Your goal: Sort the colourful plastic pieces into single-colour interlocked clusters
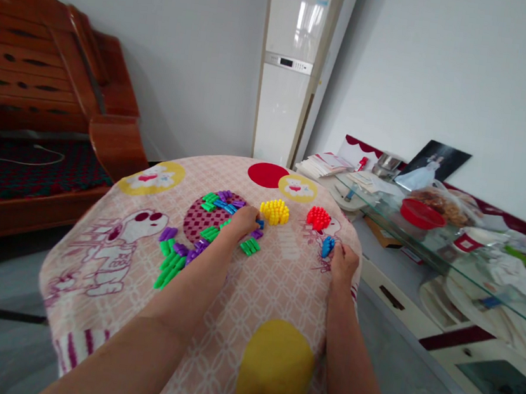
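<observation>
My left hand [243, 221] reaches over the round printed patch in the tablecloth, its fingers pinched at a small blue plastic piece [260, 224]. Around it lie green pieces [250, 246], purple pieces [195, 251] and other blue pieces [226, 206], set side by side in short groups along a curve. To the right, my right hand [345, 264] is closed, with its fingertips against a small cluster of blue plastic pieces [328, 246]. Beyond the hands stand a yellow cluster [274, 212] and a red cluster [318, 218] of similar pieces.
The pieces rest on a round table with a pink patterned tablecloth [133, 318]. On the right, a glass-topped cabinet [465, 270] bears papers, a red bowl [421, 214] and bags. A wooden bench [42, 80] stands left; a tall white appliance [284, 104] stands behind.
</observation>
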Tool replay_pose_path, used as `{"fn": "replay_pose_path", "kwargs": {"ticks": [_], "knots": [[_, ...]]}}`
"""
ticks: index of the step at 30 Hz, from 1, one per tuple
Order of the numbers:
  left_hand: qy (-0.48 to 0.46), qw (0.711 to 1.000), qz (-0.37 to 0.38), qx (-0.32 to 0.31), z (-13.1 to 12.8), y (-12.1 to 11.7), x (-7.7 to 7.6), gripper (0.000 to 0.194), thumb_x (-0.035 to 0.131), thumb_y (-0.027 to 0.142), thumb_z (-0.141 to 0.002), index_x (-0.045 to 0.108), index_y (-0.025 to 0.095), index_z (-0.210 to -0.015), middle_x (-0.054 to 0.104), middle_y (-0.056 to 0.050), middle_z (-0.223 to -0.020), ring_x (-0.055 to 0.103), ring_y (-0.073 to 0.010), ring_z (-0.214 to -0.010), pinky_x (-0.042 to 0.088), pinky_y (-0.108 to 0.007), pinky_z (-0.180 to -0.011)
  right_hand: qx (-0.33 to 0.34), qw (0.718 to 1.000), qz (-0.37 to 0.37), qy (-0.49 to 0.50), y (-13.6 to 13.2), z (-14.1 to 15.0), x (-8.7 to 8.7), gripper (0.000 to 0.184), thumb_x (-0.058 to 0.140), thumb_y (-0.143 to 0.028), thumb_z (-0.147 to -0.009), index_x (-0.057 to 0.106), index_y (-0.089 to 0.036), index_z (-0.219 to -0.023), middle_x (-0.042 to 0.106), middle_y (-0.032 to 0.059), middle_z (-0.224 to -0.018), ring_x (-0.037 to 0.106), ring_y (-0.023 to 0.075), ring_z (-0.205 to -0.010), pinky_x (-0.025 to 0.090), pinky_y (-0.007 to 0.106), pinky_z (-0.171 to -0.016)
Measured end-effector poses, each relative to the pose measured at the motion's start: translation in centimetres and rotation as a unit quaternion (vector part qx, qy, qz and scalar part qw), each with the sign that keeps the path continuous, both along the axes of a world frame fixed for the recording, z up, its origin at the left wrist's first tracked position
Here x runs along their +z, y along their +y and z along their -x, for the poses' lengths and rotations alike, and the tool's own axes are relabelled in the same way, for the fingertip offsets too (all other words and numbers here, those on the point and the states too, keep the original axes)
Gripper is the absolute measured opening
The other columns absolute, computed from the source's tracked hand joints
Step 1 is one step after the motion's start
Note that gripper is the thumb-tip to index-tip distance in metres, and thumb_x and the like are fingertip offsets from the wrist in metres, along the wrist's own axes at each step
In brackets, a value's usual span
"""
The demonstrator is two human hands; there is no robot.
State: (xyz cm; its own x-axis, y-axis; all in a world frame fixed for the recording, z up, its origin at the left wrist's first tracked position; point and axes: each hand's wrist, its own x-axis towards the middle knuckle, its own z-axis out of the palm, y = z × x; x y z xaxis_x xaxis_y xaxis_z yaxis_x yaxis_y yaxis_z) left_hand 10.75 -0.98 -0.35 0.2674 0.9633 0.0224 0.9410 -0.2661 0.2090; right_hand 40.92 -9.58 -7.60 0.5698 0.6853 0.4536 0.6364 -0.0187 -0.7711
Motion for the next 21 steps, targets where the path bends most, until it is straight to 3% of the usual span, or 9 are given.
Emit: {"fn": "replay_pose_path", "kwargs": {"ticks": [5,8,10,13,16,21], "knots": [[-0.046,0.997,-0.061,0.024,-1.3,-0.7,0.7,0.023,0.065,0.019,-0.08,0.073,0.015,-0.101,0.074,-0.01,-0.1,0.067,-0.0216,-0.093,0.049,-0.025,-0.078,0.005,1.0,-0.01,-0.001,-0.1,0.3,0.1,0.04,0.04,-0.046,-0.082,0.061,-0.02,-0.061,0.063,0.0046,-0.06,0.053,0.0191,-0.06,0.036,0.03,-0.062],[-0.106,0.99,-0.087,-0.026,-3.7,-1.7,1.3,0.024,0.062,0.021,-0.083,0.073,0.015,-0.104,0.075,-0.008,-0.098,0.067,-0.0196,-0.09,0.048,-0.027,-0.08,0.01,1.0,-0.018,-0.001,-0.2,0.5,0.2,0.039,0.039,-0.045,-0.084,0.058,-0.021,-0.059,0.061,0.0031,-0.058,0.051,0.0181,-0.059,0.035,0.029,-0.062],[-0.138,0.986,-0.06,-0.079,-6.1,-2.3,1.4,0.022,0.062,0.02,-0.084,0.074,0.015,-0.102,0.075,-0.006,-0.093,0.066,-0.0174,-0.086,0.048,-0.026,-0.079,0.013,1.0,-0.021,0.005,-0.2,0.5,0.2,0.039,0.039,-0.044,-0.084,0.056,-0.021,-0.058,0.06,0.0026,-0.057,0.051,0.0181,-0.059,0.035,0.029,-0.062],[-0.159,0.979,-0.027,-0.123,-10.2,-3.0,0.7,0.02,0.063,0.019,-0.083,0.077,0.015,-0.098,0.075,-0.006,-0.091,0.066,-0.0163,-0.082,0.049,-0.025,-0.077,0.013,1.0,-0.022,0.01,-0.2,0.5,0.2,0.038,0.039,-0.045,-0.084,0.055,-0.022,-0.058,0.059,0.0027,-0.057,0.05,0.0181,-0.059,0.034,0.029,-0.062],[-0.17,0.976,-0.032,-0.129,-13.5,-3.2,-0.3,0.021,0.063,0.019,-0.083,0.078,0.013,-0.097,0.075,-0.008,-0.093,0.066,-0.0172,-0.085,0.049,-0.027,-0.081,0.01,1.0,-0.024,0.006,-0.2,0.5,0.3,0.038,0.039,-0.046,-0.083,0.056,-0.022,-0.059,0.06,0.0033,-0.058,0.049,0.0184,-0.06,0.034,0.03,-0.063],[-0.186,0.976,-0.024,-0.111,-16.5,-2.5,-1.3,0.024,0.062,0.027,-0.087,0.078,0.015,-0.099,0.076,-0.009,-0.094,0.067,-0.0196,-0.092,0.049,-0.028,-0.084,0.016,1.0,-0.023,0.0,-0.2,0.5,0.4,0.039,0.038,-0.046,-0.083,0.059,-0.02,-0.063,0.06,0.0046,-0.06,0.051,0.0195,-0.062,0.035,0.03,-0.063]]}}
